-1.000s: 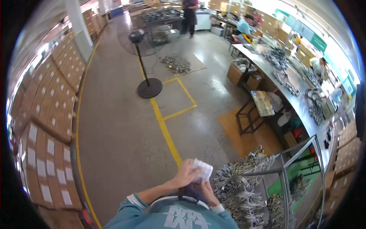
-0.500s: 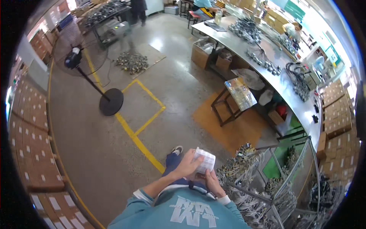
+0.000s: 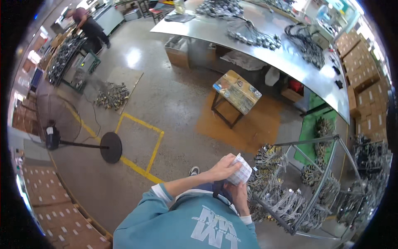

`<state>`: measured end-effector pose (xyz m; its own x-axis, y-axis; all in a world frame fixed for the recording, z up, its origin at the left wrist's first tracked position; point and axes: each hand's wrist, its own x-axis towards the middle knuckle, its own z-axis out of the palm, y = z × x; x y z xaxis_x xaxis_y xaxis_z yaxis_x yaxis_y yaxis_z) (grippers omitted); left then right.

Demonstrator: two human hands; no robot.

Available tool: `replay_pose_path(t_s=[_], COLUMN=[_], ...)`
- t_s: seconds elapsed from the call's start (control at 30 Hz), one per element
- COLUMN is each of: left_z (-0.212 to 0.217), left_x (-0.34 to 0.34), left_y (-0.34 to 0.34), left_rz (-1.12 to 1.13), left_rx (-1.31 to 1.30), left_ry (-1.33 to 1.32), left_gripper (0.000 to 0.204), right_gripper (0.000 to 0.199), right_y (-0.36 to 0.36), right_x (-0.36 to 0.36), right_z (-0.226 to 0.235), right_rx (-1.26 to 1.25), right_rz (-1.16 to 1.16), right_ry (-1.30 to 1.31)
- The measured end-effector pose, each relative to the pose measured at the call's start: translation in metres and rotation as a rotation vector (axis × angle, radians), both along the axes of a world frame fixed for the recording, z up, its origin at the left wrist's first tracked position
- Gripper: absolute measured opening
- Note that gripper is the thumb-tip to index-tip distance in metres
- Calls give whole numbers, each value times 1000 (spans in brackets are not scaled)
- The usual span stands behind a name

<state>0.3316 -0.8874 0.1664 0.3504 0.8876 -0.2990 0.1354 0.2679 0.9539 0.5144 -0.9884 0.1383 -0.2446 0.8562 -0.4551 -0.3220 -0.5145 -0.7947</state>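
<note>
A white roll of printed labels (image 3: 241, 171) is held in front of my body, above my waist. My left hand (image 3: 224, 168) grips its left side, with the thumb lying across the face. From below, my right hand (image 3: 239, 196) closes round its lower edge. The roll tilts, and its far end sticks up beyond my fingers. Part of it is hidden behind the hands. To the right of my hands, bundles of grey cables with connectors (image 3: 277, 193) hang on a metal frame rack (image 3: 317, 193).
A small wooden stool (image 3: 238, 92) stands ahead on an orange floor patch. Behind it runs a long metal table (image 3: 199, 25) bearing cable heaps. A pedestal fan (image 3: 111, 147) is left, beside yellow lines. Cartons (image 3: 62, 216) line both sides. Another person (image 3: 86, 25) stands far left.
My view has turned to the right, and the stool and table appear nearer. Both hands keep hold of the label roll, which now sits slightly further right and more tilted.
</note>
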Motion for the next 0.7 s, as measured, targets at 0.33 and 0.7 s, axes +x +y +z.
replay_pose_path(t_s=[0.33,0.7], left_z=[-1,35], left_x=[93,191], left_y=[190,301], left_rz=[0,-132], left_rx=[-85,-100], left_ry=[-41,12], left_gripper=[43,43], right_gripper=[46,49], right_y=[204,296], right_x=[98,190], right_z=[1,30], right_rx=[71,-21], right_rz=[-16,-66], right_ry=[101,109])
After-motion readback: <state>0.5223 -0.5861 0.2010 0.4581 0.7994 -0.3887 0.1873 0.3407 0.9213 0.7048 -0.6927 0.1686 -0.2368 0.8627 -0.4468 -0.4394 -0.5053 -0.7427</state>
